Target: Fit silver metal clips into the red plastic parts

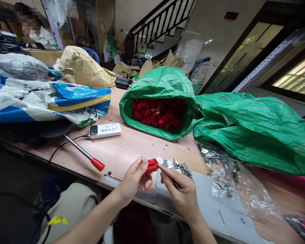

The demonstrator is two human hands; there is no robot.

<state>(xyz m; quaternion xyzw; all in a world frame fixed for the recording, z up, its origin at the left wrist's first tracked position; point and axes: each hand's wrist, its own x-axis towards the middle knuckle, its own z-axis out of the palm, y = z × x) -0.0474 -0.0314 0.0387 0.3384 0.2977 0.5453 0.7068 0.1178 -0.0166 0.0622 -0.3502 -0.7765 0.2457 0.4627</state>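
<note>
Near the table's front edge, my left hand (134, 178) pinches a small red plastic part (151, 166) between thumb and fingers. My right hand (179, 188) is closed around a thin dark tool (176, 184), mostly hidden by the fingers; its fingertips are at the right end of the red part. Just behind my right hand lies a pile of small metal pieces (183, 168) on a grey sheet (205, 193). Beyond both hands, a green woven bag (160, 81) lies with its mouth towards me, holding several red parts (159, 113).
A white device (105, 130) with a cable and a red-handled metal lever (98, 164) are at the left. Blue-white sacks (40, 101) lie behind them. Another green bag (254, 128) and a clear plastic bag (234, 176) of metal pieces are at the right. A person (43, 35) sits far left.
</note>
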